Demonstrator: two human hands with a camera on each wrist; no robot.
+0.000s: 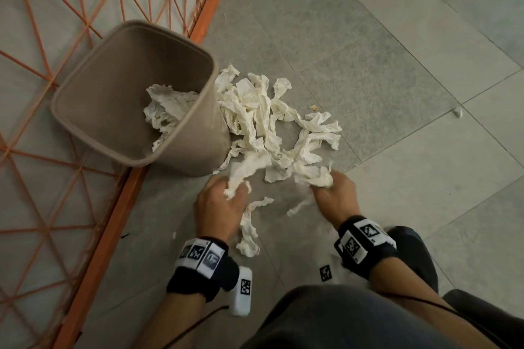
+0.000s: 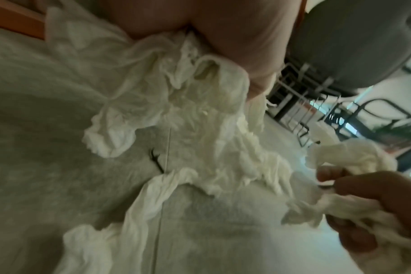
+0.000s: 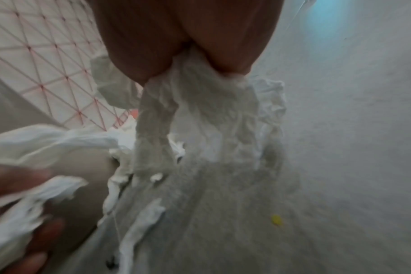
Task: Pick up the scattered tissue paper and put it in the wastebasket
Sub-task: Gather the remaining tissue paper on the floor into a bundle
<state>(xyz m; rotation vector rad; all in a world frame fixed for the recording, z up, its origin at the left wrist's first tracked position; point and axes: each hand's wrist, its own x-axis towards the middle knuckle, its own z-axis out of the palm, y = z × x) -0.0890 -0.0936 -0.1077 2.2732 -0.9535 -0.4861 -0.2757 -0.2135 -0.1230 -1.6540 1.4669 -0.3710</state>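
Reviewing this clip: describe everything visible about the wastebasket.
The wastebasket is a taupe, plastic-looking bin with a rounded-square mouth and a thick rolled rim. It stands on the grey tiled floor beside an orange wire-grid panel, appearing tilted toward the camera. Crumpled white tissue already lies inside. The loose tissue pile on the floor presses against its right wall. Neither hand touches it.

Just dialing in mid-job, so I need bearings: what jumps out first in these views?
A heap of crumpled white tissue paper lies on the grey tiled floor against the beige plastic wastebasket, which already holds some. The left hand and right hand each grip a clump at the heap's near edge.
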